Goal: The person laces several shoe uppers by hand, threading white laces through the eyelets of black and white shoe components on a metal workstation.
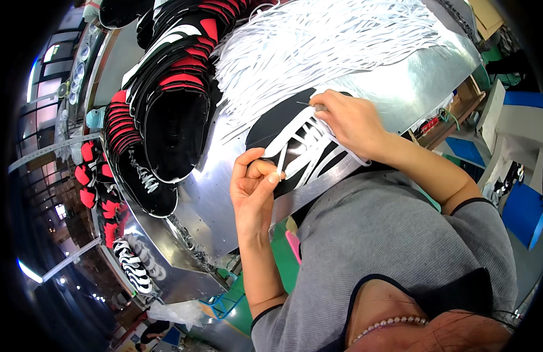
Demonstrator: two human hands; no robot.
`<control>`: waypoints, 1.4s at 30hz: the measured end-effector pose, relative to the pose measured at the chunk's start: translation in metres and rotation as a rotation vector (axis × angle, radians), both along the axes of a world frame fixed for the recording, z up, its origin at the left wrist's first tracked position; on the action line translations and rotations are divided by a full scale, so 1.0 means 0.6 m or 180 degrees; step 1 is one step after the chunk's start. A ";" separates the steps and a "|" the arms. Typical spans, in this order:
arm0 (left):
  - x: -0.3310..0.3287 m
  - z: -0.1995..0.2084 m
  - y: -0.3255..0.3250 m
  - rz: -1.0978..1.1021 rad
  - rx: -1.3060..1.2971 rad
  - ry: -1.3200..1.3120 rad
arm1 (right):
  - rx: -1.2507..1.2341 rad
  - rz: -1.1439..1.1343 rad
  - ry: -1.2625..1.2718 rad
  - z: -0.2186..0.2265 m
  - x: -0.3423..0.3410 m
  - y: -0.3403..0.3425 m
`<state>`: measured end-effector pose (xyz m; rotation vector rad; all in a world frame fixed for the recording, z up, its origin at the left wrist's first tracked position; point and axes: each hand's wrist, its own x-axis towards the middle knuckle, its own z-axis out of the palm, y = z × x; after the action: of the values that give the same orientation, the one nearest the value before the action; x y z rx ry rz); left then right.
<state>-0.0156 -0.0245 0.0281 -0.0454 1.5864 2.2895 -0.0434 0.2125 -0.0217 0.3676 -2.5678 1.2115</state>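
Note:
A black shoe upper (274, 122) with white eyelet strips lies spread on the metal table in front of me, partly laced. White shoelace (315, 167) crosses between its eyelets in several rows, and a loose length loops out to the right. At the upper's left side, my left hand (257, 185) is closed, thumb and fingers pinching a strand of the lace. My right hand (352, 120) is closed at the far end of the eyelet rows. Its fingers grip a thin metal tool (304, 104) with a narrow tip; the rest is hidden inside the hand.
Beyond the upper spreads a large heap of white shoelaces (318, 47). Nested stacks of black and red uppers (183, 79) stand to the left. The metal table (216, 217) ends at an edge close to my body. Blue and white bins (523, 214) are at the right.

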 end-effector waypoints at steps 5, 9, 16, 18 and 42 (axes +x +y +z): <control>0.017 0.014 0.030 0.0808 -0.2205 0.1119 | -0.0527 0.0098 -0.0460 0.041 0.009 0.015; 0.048 0.026 0.060 0.0549 -0.3958 0.2808 | 0.0334 0.0342 -0.0610 0.039 0.063 0.039; -0.001 -0.002 0.092 -0.0313 -0.4436 0.2571 | 0.0718 0.0970 -0.0288 0.064 0.103 0.044; -0.008 0.003 0.096 -0.0442 -0.4592 0.2531 | 0.1011 0.1748 -0.0430 0.029 0.136 0.065; 0.029 0.067 0.084 0.0255 -0.3392 0.3011 | -0.5663 0.2386 -0.3768 0.070 0.125 0.002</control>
<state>0.0019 0.0258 0.0682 0.8051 3.1102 1.2195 0.0317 0.2136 0.0201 0.0991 -0.4599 3.9291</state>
